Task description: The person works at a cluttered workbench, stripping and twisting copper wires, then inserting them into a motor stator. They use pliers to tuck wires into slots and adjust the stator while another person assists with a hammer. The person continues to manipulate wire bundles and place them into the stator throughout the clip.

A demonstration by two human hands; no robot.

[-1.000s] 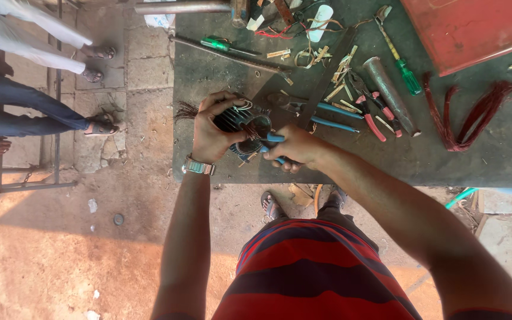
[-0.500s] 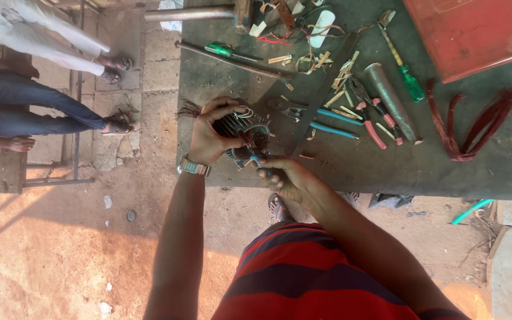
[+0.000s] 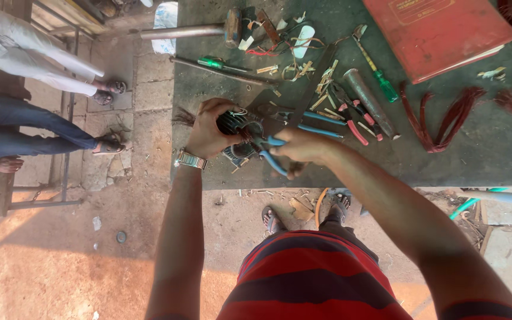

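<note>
While the left hand grips a small motor stator, the right hand squeezes blue-handled pliers at it. Copper windings look partly stripped, with loose coils on the bench

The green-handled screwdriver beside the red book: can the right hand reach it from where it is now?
Probably yes. The green-handled screwdriver lies uncovered on the bench, with only small tools between. But the right hand grips blue-handled pliers at the motor part, so it is occupied.
</note>
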